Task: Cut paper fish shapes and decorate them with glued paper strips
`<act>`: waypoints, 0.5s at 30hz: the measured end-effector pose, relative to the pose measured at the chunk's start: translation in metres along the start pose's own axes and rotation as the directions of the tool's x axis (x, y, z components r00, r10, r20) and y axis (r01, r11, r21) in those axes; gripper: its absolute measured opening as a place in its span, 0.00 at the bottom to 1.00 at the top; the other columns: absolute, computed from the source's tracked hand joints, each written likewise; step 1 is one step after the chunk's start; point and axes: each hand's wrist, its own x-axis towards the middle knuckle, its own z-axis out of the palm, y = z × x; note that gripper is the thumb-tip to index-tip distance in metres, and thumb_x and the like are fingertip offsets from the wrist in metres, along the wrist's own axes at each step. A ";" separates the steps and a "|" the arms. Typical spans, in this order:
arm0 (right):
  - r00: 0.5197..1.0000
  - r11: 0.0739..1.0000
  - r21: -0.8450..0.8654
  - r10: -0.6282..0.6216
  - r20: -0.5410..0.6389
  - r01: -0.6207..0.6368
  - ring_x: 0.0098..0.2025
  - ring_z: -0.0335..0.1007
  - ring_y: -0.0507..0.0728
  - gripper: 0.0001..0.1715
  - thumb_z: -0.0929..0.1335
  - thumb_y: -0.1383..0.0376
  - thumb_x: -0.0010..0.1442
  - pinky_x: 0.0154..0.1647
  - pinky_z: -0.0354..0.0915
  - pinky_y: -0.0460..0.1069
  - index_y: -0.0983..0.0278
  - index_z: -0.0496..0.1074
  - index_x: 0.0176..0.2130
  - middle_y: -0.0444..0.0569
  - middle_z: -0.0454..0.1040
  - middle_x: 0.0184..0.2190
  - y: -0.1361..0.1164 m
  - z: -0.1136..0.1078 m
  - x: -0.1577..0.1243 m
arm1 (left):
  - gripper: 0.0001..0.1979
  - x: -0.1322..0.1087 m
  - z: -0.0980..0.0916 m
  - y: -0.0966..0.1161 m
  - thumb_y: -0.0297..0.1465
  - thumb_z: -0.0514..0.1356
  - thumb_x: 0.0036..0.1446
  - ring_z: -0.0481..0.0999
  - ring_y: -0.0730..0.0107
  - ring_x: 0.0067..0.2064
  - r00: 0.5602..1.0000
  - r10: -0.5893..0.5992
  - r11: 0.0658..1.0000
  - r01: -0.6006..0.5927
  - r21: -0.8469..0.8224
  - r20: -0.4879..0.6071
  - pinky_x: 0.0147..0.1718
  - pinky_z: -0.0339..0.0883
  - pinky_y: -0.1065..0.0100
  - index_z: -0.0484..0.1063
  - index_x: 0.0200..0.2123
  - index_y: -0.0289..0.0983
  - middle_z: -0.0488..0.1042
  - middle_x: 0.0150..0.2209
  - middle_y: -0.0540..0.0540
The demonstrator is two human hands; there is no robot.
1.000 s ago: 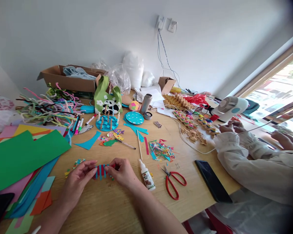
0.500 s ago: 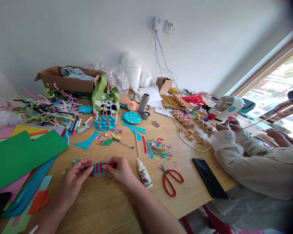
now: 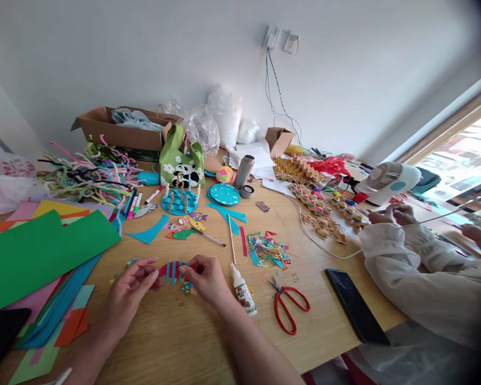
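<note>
Between my hands, just above the table, is a small red paper shape with blue strips across it (image 3: 172, 271); the loose strip ends hang below its edge. My left hand (image 3: 138, 280) pinches its left end between thumb and fingers. Its right end is pinched by my right hand (image 3: 202, 274). Small colourful paper dots (image 3: 187, 289) lie on the table beneath, partly hidden by my hands. A white glue bottle (image 3: 244, 291) lies to the right of my right hand, with red-handled scissors (image 3: 288, 305) beyond it. Several paper fish (image 3: 188, 224) and a pen (image 3: 210, 236) lie farther back.
Stacked coloured paper (image 3: 44, 262) covers the left side. A pile of paper scraps (image 3: 266, 250), a steel thermos (image 3: 244, 172) and a green panda bag (image 3: 180, 163) stand farther off. To the right are a black phone (image 3: 356, 305), a white fan (image 3: 388, 182) and a co-worker's sleeves (image 3: 393, 256).
The view has shifted, so the table's contents appear farther right. Both hands keep their pinch on the striped paper shape, which looks slightly raised and tilted.
</note>
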 end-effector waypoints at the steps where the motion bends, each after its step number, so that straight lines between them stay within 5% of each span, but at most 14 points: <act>1: 1.000 1.000 0.013 0.000 -0.030 0.000 0.19 0.57 0.48 0.20 0.71 0.51 0.52 0.20 0.53 0.44 0.66 0.70 0.25 0.42 0.69 0.17 0.001 -0.002 0.002 | 0.23 -0.001 0.001 0.001 0.41 0.67 0.45 0.75 0.68 0.28 1.000 0.005 1.000 -0.005 -0.010 -0.003 0.30 0.71 0.67 0.70 0.44 0.37 0.77 0.29 0.49; 10: 0.974 0.997 -0.030 0.060 -0.218 -0.068 0.18 0.59 0.50 0.23 0.68 0.48 0.53 0.20 0.54 0.44 0.66 0.71 0.27 0.44 0.71 0.19 0.014 -0.024 0.018 | 0.22 0.000 -0.003 -0.003 0.39 0.63 0.51 0.75 0.69 0.27 0.995 0.061 0.997 -0.064 -0.033 -0.081 0.28 0.71 0.67 0.67 0.47 0.37 0.77 0.30 0.49; 15: 0.969 0.978 -0.189 0.045 -0.244 -0.093 0.19 0.56 0.50 0.23 0.68 0.49 0.53 0.20 0.50 0.45 0.67 0.72 0.24 0.43 0.68 0.16 0.021 -0.025 0.020 | 0.14 -0.012 0.000 -0.001 0.35 0.58 0.58 0.76 0.70 0.30 0.966 0.257 0.957 -0.252 0.142 -0.017 0.31 0.71 0.69 0.67 0.46 0.38 0.76 0.30 0.50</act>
